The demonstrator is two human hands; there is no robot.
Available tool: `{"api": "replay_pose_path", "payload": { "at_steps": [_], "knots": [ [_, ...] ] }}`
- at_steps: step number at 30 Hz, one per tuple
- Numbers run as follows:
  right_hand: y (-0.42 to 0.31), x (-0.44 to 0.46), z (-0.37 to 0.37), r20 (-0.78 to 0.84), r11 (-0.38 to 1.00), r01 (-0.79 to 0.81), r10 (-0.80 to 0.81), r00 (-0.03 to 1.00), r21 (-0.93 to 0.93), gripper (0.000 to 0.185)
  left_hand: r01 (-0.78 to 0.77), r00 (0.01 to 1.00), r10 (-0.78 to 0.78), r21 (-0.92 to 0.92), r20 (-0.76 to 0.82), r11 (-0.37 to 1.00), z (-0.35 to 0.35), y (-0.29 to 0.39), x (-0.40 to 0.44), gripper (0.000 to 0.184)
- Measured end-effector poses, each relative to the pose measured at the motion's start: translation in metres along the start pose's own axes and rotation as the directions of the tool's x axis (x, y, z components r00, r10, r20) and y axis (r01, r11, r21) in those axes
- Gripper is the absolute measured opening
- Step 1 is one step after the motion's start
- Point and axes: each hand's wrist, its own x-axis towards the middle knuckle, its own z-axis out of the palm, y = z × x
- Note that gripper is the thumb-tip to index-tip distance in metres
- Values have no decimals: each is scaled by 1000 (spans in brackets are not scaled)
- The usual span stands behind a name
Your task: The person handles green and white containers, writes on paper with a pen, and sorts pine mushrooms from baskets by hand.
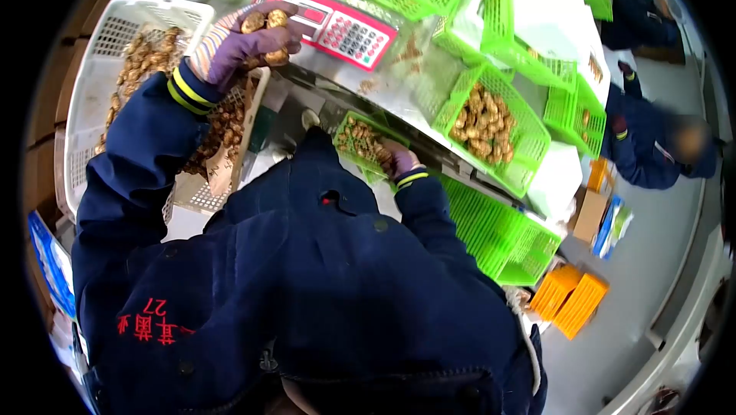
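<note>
My left hand, in a purple glove with a striped cuff, is closed around several knobbly brown mushrooms. It is raised beside the red-and-white scale, above the inner end of a white crate. My right hand, also gloved, is low at the right end of a small green basket holding more brown mushrooms. Its fingers are curled and partly hidden, so I cannot tell whether they grip the rim or a mushroom.
Left stands a white crate of mushrooms, with another mushroom-filled crate beside it. Green baskets line the metal counter. An empty green basket sits below, near orange crates. Another person works at the right.
</note>
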Motion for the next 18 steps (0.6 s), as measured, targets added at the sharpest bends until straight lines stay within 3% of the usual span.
{"api": "replay_pose_path", "payload": {
  "at_steps": [2,3,4,6,8,11,12,13,14,15,18],
  "knots": [
    [-16,-18,47,287,870,332,-234,929,-364,22,-22,998,29,-126,58,992,-17,1,-1,52],
    [-49,-61,90,393,821,447,-303,868,-355,22,37,997,-42,-68,-67,997,-13,12,-4,53],
    [-74,-91,122,492,765,551,-358,793,-332,21,-111,994,110,35,24,993,-26,12,2,50],
    [-120,-121,154,604,614,723,-457,653,-317,23,-28,999,27,-57,-16,998,-31,33,13,40],
    [-162,-133,182,574,345,891,-682,453,-293,24,-200,929,175,46,326,979,-80,30,64,36],
    [-229,-126,226,395,467,871,-780,486,-151,22,-114,982,128,107,-140,988,-33,72,94,44],
    [-246,-115,242,257,544,839,-806,533,-33,25,8,969,-11,-11,-246,1000,-26,83,102,53],
    [-272,-79,229,385,299,925,-845,370,-234,27,-14,953,33,65,-301,998,-31,83,103,57],
    [-277,-75,236,294,395,884,-839,458,-250,31,-27,933,76,143,-351,989,-37,81,103,62],
    [-282,-72,243,198,489,836,-819,538,-248,35,-58,951,94,128,-295,990,-42,84,86,58],
    [-273,-86,255,259,431,822,-803,537,-371,37,-84,980,92,52,-175,995,-91,77,37,51]
  ]
}}
